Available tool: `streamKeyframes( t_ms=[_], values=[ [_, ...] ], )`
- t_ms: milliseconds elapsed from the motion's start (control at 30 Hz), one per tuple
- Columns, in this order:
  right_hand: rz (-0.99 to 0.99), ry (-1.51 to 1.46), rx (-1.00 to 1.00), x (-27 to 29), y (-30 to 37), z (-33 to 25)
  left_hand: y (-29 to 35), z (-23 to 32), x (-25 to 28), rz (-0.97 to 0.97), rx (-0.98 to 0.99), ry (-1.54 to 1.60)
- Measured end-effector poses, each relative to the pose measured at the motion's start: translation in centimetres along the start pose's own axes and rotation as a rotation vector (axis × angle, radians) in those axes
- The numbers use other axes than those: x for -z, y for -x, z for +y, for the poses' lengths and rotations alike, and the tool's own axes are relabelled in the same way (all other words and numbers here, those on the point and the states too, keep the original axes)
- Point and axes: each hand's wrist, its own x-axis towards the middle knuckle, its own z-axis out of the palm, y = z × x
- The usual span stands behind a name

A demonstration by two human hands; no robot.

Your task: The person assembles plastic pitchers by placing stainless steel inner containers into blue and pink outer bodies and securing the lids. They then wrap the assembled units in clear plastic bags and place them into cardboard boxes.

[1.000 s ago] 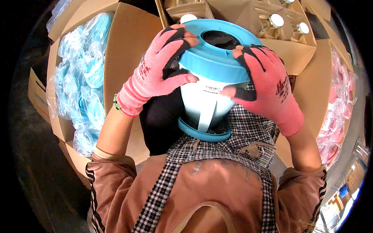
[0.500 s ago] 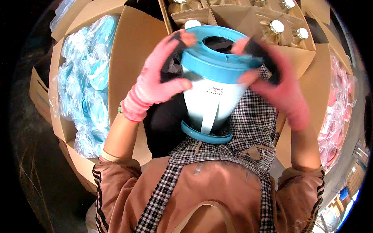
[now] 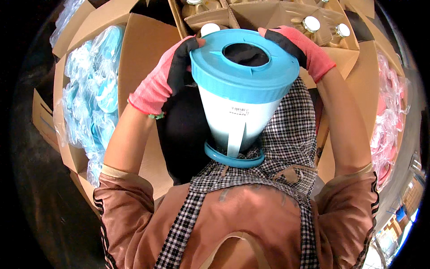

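A tapered white plastic vessel (image 3: 217, 112) with a wide light-blue lid (image 3: 239, 78) stands in front of my body over the checked apron. A round dark hole opens in the lid's top. Down the vessel's near side runs a pale strip, like a handle, reaching a blue ring (image 3: 235, 162) at the lower end. My left hand (image 3: 168, 76), in a pink glove with a black palm, grips the lid's left edge. My right hand (image 3: 302, 50), gloved the same, is closed over the far right edge, its fingertips on the lid's top. The vessel's far side is hidden.
A carton (image 3: 145, 67) on the left holds blue items (image 3: 107, 94) in clear plastic bags. Ahead, a divided carton (image 3: 260, 20) holds several bottles with white caps (image 3: 311, 24). On the right are pink bagged items (image 3: 387, 121) in another carton.
Both hands have shifted their hold around the lid; my right hand moved from the near right side to the far right edge. The vessel has moved slightly left.
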Motion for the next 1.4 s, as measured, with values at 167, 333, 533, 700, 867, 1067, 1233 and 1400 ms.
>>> streamKeyframes(
  t_ms=[167,333,533,700,867,1067,1233,1400],
  values=[
    [-0.056,0.009,0.257,1.1,-1.3,1.2,-1.1,1.1,1.9,-0.186,0.230,0.064],
    [-0.236,-0.093,-0.056,0.2,-2.5,-0.8,-3.0,2.8,0.9,-0.342,0.206,0.030],
    [-0.184,-0.214,0.066,0.1,-0.3,-0.7,-2.1,2.0,-0.3,-0.246,0.354,0.297],
    [-0.292,-0.230,-0.032,0.7,-1.9,-0.5,-2.8,2.6,0.2,-0.324,0.385,0.166],
    [-0.346,-0.778,-0.151,-0.8,-5.6,-0.6,-3.8,4.1,-0.9,-0.392,0.359,-0.027],
    [-0.378,-0.004,0.062,-0.5,-5.3,-3.4,-1.7,3.1,-0.7,-0.265,0.333,0.110],
    [-0.339,0.006,0.046,-0.9,-5.0,-4.8,-1.0,3.1,-0.2,-0.246,0.289,0.042],
    [-0.372,-0.439,0.099,0.1,-3.2,-0.3,-4.7,7.2,-1.2,-0.440,0.281,-0.570]
  ],
)
